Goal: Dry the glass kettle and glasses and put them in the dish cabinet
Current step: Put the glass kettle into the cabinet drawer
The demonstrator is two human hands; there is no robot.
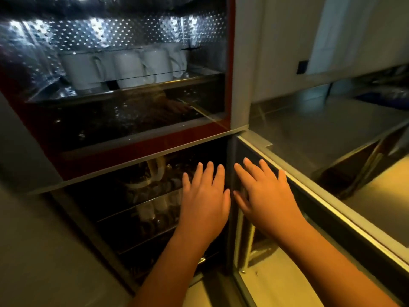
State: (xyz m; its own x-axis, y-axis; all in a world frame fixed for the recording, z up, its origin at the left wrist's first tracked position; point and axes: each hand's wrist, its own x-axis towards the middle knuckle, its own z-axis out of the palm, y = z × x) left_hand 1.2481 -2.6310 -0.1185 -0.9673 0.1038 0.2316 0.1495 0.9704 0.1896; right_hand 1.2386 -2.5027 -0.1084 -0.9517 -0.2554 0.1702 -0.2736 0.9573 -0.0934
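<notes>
Against lower door (106, 220) of dish cabinet (141, 141): left hand (204, 200) flat on glass, right hand (265, 196) flat just right of door's vertical edge; both grips open, fingers straight, holding nothing; glass kettle (155, 173) and glasses (152, 207) behind door, left of left hand, nearer it; outlines dim through dark glass; whether door fully closed, cannot tell.

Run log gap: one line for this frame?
left hand: open, flat on lower door | right hand: open, flat on adjacent panel | glass kettle, glasses: behind door | mugs: upper shelf
</notes>
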